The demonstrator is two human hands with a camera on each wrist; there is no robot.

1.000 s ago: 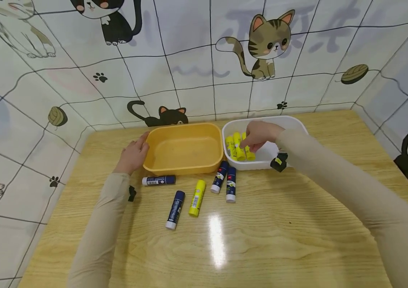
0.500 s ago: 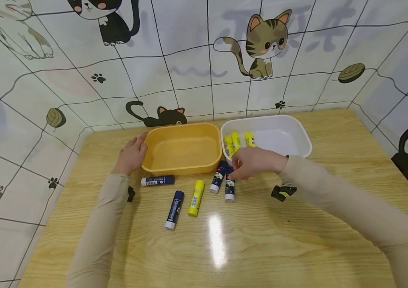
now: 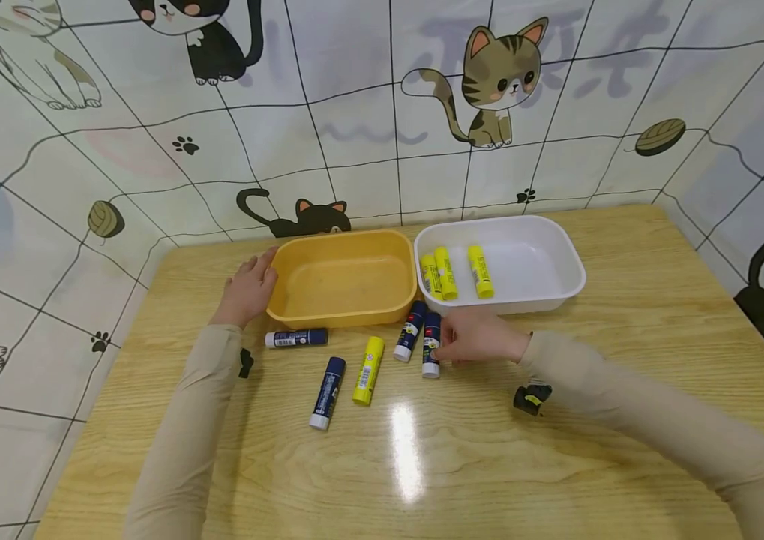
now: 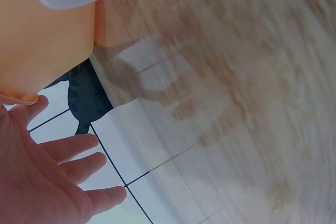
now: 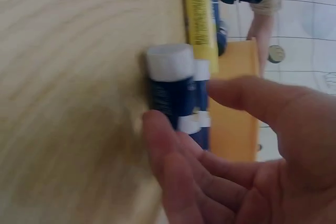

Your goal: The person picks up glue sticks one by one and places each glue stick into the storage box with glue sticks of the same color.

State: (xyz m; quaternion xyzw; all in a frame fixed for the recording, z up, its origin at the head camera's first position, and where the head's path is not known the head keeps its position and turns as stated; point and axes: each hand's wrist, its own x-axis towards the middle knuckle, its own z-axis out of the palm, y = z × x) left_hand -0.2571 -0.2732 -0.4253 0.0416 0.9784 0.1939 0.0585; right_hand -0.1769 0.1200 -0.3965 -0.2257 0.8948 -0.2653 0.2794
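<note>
My left hand (image 3: 247,289) rests against the left end of the yellow plastic basin (image 3: 341,318), its fingers spread. At a blue glue stick (image 3: 431,346) with a white end, lying in front of the basins, is my right hand (image 3: 483,336). The right wrist view shows its fingers beside that glue stick (image 5: 171,90), with the thumb (image 5: 236,93) held apart. Another blue glue stick (image 3: 410,332) lies just left of it. Three yellow glue sticks, one (image 3: 480,271) apart from the other two, lie in the white basin (image 3: 533,262).
A yellow glue stick (image 3: 369,370) and a blue glue stick (image 3: 328,393) lie nearer on the wooden table (image 3: 557,465). One more blue glue stick (image 3: 296,338) lies along the yellow basin's front. A cat-printed sheet (image 3: 355,150) stands behind the table.
My right hand has come out of the white basin toward me, down to the blue glue stick in front. A yellow glue stick in that basin now lies farther right. The left hand stays put.
</note>
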